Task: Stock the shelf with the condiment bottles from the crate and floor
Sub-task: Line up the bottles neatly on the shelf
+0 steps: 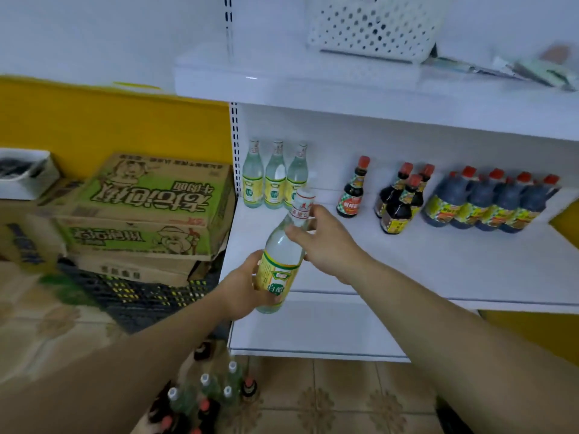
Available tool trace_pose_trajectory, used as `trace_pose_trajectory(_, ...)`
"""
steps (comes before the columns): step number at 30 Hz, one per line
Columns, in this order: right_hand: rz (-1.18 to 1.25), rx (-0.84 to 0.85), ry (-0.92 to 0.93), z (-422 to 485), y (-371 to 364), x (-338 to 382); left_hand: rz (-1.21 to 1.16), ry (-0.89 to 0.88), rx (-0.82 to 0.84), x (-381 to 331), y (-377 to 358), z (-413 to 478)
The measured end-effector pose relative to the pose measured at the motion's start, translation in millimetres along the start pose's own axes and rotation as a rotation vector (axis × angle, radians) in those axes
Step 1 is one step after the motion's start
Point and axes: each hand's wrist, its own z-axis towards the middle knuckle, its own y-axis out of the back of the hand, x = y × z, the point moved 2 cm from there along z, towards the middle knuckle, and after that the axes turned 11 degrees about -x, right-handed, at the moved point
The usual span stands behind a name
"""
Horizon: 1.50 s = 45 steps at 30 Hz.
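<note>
In the head view, the left hand [244, 288] grips the lower body of a clear glass bottle with a yellow label and white cap [282, 255], fingers wrapped round the label from below. The right hand [327, 242] holds the same bottle higher up: its thumb lies across the glass shoulder and its fingers curl behind the neck. The bottle is tilted, base toward the person and cap leaning up and away, and it is held in the air just over the front left edge of the white metal shelf [407, 261].

Just beyond the right hand, at the back left of that shelf board, three matching clear bottles [272, 180] stand upright in a row. Further to the right of the right hand stand dark sauce bottles with red caps: a single small one [353, 191], then a tight cluster [402, 202], then a group of larger ones [488, 203].

Below the left forearm, on the patterned tile floor [329, 402], a cluster of clear and dark bottles [216, 399] stands upright. To the left of the left hand, green-printed cardboard boxes [147, 208] are stacked on a black plastic crate [141, 296]. Above both hands, on the upper board, sits a white perforated plastic basket [376, 26].
</note>
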Motion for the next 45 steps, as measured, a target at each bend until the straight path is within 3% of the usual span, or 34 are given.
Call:
trace_pose_trajectory(8, -0.090, 0.046, 0.108, 101, -73, -47, -0.100, 0.067, -0.105, 79, 9, 110)
trace_pose_trajectory(21, -0.155, 0.013, 0.335, 200, -116, -66, -0.172, -0.047, -0.289, 104, 14, 211)
trace_pose_trajectory(31, -0.155, -0.038, 0.369, 248, -140, -76, -0.141, -0.061, -0.432, 121, 23, 257)
trace_pose_trajectory(45, -0.164, -0.133, 0.352, 285, -158, -74, -0.097, -0.153, -0.441, 126, 37, 304)
